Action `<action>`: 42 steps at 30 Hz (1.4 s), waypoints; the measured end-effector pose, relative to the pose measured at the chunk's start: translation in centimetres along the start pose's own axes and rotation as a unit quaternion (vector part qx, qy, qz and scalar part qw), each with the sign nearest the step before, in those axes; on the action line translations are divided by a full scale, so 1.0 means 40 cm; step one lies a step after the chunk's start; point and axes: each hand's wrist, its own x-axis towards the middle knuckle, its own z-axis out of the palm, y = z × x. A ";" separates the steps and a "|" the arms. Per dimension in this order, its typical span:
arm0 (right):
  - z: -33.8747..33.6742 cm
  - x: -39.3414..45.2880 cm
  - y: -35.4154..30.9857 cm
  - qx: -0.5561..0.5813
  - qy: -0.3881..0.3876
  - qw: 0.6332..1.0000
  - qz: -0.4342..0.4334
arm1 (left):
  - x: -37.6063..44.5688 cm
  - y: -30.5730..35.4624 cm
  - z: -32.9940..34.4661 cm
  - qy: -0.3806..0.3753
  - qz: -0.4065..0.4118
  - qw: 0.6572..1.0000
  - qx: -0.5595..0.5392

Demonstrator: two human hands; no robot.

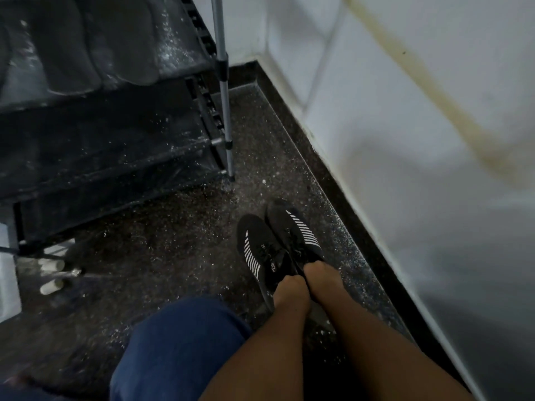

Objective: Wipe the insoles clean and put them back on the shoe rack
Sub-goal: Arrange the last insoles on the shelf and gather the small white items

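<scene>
Two black knit shoes with white stripes stand side by side on the speckled dark floor, the left shoe (257,253) and the right shoe (295,230). My left hand (289,290) grips the left shoe at its heel opening, fingers curled inside. Beside it, my right hand (321,276) grips the right shoe's opening the same way. The black shoe rack (115,157) stands at the upper left, dusty. On its top shelf lie dark insole-shaped pieces (69,53), side by side, blurred.
A white wall (405,140) with a black skirting runs along the right, close to the shoes. The rack's metal post (223,91) stands at its near corner. Small white cylinders (52,266) lie on the floor at left. My blue-trousered knee (179,348) fills the bottom.
</scene>
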 end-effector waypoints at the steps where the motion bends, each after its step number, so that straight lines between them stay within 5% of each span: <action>1: -0.025 -0.005 -0.006 -0.009 0.000 1.000 -0.003 | -0.010 0.007 -0.018 0.008 0.005 1.000 0.002; 9: -0.345 -0.091 -0.067 -0.141 -0.041 0.988 -0.052 | -0.170 0.045 -0.287 0.038 0.046 0.995 -0.083; 13: -0.585 -0.262 -0.132 -0.225 -0.131 0.964 -0.055 | -0.346 0.055 -0.483 0.003 0.091 0.985 -0.147; 18: -0.871 -0.564 -0.199 -0.166 -0.130 0.974 -0.076 | -0.672 0.073 -0.746 -0.021 0.206 0.974 -0.090; 23: -1.119 -0.885 -0.273 -0.137 0.085 0.975 -0.154 | -0.994 0.053 -0.960 0.187 0.246 0.951 0.020; 28: -1.257 -1.050 -0.372 -0.022 0.320 0.907 -0.275 | -1.201 -0.011 -1.122 0.390 0.214 0.894 0.043; 33: -1.284 -0.961 -0.518 0.106 0.429 0.832 -0.335 | -1.168 -0.120 -1.229 0.512 0.130 0.847 0.062; 42: -1.174 -0.594 -0.776 0.110 0.595 0.728 -0.321 | -0.885 -0.329 -1.301 0.631 0.052 0.766 0.109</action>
